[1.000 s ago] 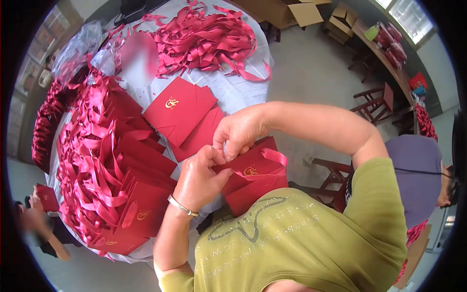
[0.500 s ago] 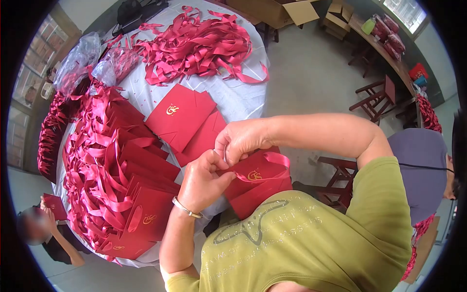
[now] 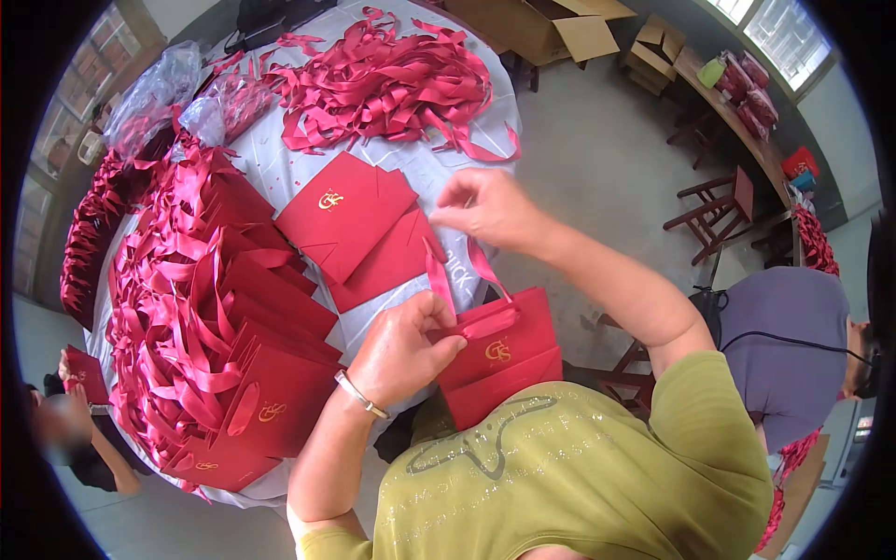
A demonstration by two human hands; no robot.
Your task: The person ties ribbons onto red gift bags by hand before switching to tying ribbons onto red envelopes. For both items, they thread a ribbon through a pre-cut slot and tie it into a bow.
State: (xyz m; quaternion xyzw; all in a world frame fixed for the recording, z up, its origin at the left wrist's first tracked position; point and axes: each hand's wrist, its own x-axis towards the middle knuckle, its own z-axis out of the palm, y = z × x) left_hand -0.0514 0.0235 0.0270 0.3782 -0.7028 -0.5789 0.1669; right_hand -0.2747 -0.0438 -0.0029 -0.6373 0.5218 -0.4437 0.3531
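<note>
My left hand point(image 3: 397, 350), with a bracelet at the wrist, pinches the pink-red ribbon point(image 3: 490, 323) at the top edge of a red paper bag point(image 3: 499, 359) with a gold emblem. The bag rests against my body at the table's edge. Two ribbon lengths rise from its top; one passes up under my right hand point(image 3: 490, 210). That hand is raised above the bag, its thumb and fingertips curled together; what lies between them is too small to tell. Flat red bags point(image 3: 350, 215) lie just beyond my left hand.
Many ribboned red bags point(image 3: 271, 317) stand packed along the left of the round table. A ribbon heap point(image 3: 383, 89) and plastic bags point(image 3: 154, 98) lie at its far side. One person point(image 3: 79, 429) is at lower left, another point(image 3: 784, 345) at right. Stools point(image 3: 714, 210) and cartons point(image 3: 653, 51) stand beyond.
My right hand has moved up and away from my left hand, and ribbon lengths now stand up from the bag. My left hand has stayed near the bag's top edge.
</note>
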